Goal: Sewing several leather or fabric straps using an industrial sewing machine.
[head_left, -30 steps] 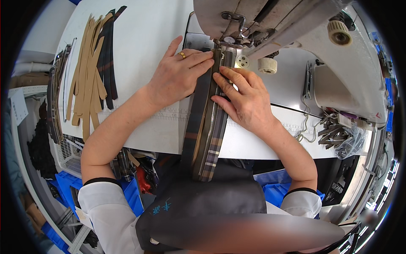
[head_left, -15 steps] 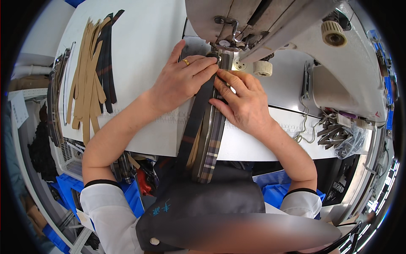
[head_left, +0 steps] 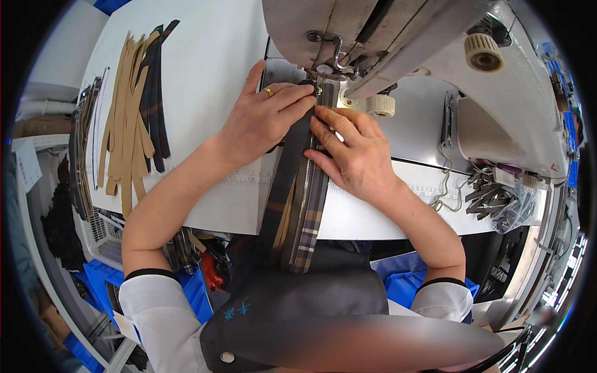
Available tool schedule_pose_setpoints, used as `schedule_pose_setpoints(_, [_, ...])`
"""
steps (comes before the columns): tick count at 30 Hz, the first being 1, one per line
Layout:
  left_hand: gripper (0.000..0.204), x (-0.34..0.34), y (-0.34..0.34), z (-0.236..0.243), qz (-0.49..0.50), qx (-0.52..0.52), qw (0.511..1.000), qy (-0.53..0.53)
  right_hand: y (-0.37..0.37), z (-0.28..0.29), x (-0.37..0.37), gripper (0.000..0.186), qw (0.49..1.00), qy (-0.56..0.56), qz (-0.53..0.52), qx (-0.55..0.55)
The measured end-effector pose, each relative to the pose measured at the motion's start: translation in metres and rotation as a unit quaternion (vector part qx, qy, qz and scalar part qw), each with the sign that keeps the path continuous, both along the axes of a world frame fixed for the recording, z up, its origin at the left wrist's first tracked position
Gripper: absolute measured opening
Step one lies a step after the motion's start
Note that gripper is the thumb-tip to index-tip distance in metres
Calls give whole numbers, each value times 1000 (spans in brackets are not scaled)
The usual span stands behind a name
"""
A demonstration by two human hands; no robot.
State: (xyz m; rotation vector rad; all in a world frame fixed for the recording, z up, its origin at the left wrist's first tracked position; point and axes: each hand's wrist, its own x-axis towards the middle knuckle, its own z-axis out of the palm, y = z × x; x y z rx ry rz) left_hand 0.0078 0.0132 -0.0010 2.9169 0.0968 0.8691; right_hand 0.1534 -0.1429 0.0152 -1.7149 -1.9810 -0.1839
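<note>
A long zipper (head_left: pixel 306 180) with metal teeth runs from under the sewing machine's presser foot (head_left: pixel 318 79) toward my lap. Along its right side lies a plaid fabric strip (head_left: pixel 311 227), and a dark strip (head_left: pixel 280 186) lies along its left. My left hand (head_left: pixel 264 118), with a ring on one finger, rests with fingers stretched over the dark strip and thumb spread away. Its fingertips are just in front of the presser foot. Slightly nearer to me, my right hand (head_left: pixel 357 149) pinches the zipper's edge between thumb and bent fingers.
Tan strips (head_left: pixel 127 124) and black strips (head_left: pixel 154 105) lie on the white table (head_left: pixel 217 205) at left, beside stacked plaid strips (head_left: pixel 81 149). The machine head (head_left: pixel 336 31) overhangs the far middle. Tweezers (head_left: pixel 447 121), a cord (head_left: pixel 444 199) and a clear plastic bag (head_left: pixel 516 208) are at right.
The whole view has shifted slightly. Both hands keep nearly the same place on the strips, close to the presser foot.
</note>
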Motion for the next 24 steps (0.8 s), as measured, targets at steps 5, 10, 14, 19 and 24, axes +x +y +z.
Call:
schedule_pose_setpoints(5, [30,-1,0,-1,-3,11,1000,0,0,-1,0,45,1000,-2,1,2])
schedule_pose_setpoints(10, [31,0,-1,0,-12,11,1000,-8,-1,0,0,44,1000,2,0,-4])
schedule_pose_setpoints(14, [34,-1,0,-1,-12,11,1000,-4,-1,0,0,44,1000,-1,3,5])
schedule_pose_setpoints(19, [39,-1,-5,1,-2,-40,999,5,-1,0,0,44,1000,-3,3,0])
schedule_pose_setpoints(24, [41,-2,-6,0,13,-49,999,15,0,2,0,43,1000,0,1,1])
